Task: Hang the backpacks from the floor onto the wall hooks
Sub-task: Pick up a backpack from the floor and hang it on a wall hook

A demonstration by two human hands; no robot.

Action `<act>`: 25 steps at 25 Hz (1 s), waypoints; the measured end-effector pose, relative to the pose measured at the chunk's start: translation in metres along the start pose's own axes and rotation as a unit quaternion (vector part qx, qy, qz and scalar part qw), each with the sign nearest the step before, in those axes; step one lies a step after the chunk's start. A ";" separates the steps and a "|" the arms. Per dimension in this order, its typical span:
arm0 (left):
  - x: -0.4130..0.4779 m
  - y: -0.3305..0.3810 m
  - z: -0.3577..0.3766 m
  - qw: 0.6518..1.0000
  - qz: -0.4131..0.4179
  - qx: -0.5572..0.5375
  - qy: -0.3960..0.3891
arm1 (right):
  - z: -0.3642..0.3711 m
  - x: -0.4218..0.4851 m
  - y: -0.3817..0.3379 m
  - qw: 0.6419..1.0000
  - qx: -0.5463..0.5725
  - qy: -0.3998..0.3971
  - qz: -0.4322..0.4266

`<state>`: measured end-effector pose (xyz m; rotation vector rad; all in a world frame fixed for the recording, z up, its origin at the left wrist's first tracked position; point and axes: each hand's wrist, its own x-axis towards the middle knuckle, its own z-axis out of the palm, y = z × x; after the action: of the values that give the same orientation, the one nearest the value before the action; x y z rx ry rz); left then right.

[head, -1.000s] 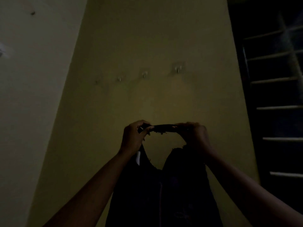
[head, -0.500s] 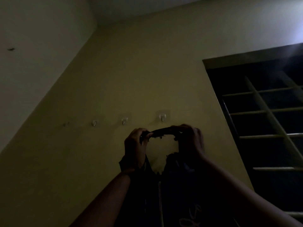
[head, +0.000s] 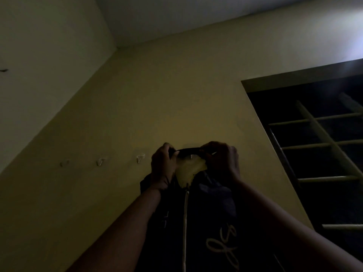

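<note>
Yellow paint covers the wall (head: 157,99), dim in low light, and it meets a paler side wall (head: 45,61) at a corner on the left and a pale ceiling (head: 196,14) above. To the right, a dark window opening (head: 294,107) is crossed by pale bars (head: 322,143). A row of small hooks runs along the yellow wall: three bare ones at the left (head: 64,163), middle (head: 101,161) and right (head: 140,157), and a fourth hook (head: 191,156) just visible between the hands.

A dark backpack (head: 212,222) hangs flat against the wall below the hands, with a pale stripe (head: 185,222) running down its middle and pale looping lettering (head: 224,246) on its lower right. What it holds cannot be seen. Its top loop (head: 187,150) is stretched level, right at the fourth hook, crossing just above the hook's tip; whether it already rests on the hook cannot be told in the gloom.

Both hands are raised to the loop. The left hand (head: 162,160) has its fingers curled closed around the loop's left end. The right hand (head: 224,160) pinches the loop's right end, fingers folded tightly over it. Both bare forearms rise from the lower edge of the view, in front of the backpack.
</note>
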<state>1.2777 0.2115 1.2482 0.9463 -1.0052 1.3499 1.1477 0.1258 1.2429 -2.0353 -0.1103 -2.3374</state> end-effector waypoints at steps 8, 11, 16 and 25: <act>-0.031 0.014 -0.025 0.996 -0.048 0.018 -0.076 | -0.012 -0.025 -0.016 0.993 -0.078 -0.091 0.021; -0.041 0.029 -0.040 0.986 -0.110 0.002 -0.123 | -0.012 -0.036 -0.021 0.989 -0.047 -0.111 0.081; -0.053 0.048 -0.081 0.953 -0.232 -0.055 -0.187 | -0.027 -0.060 -0.039 0.969 -0.008 -0.181 0.167; -0.112 0.114 -0.135 0.926 -0.312 -0.079 -0.198 | -0.099 -0.132 -0.081 0.915 0.204 -0.161 0.310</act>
<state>1.1701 0.3069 1.0966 1.3072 -0.9720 0.5463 1.0616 0.1969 1.0961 -1.8584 0.0354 -1.4559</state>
